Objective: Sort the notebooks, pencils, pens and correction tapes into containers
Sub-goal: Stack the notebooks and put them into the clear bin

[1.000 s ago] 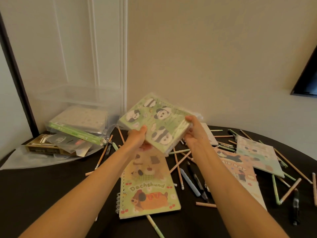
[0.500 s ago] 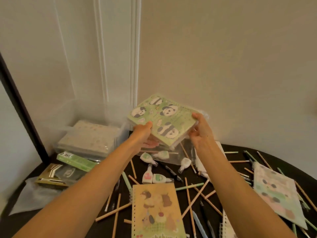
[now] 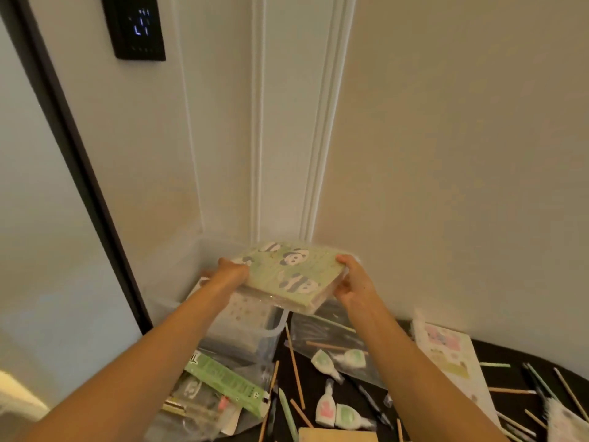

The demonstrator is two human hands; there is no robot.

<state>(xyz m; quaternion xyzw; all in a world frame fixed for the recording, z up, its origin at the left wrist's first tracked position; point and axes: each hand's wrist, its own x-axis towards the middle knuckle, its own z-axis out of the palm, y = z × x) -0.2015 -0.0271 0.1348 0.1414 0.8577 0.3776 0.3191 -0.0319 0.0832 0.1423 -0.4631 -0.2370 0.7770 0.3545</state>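
Now the left hand (image 3: 231, 271) and right hand (image 3: 352, 279), each closed on the panda notebooks (image 3: 287, 274), should lower them level into the clear container (image 3: 274, 327).

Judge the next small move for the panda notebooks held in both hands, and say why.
Probably lower them into the clear bin. The left hand and right hand hold the panda notebooks by opposite ends, off the table and above the bin, where another notebook seems to lie already.
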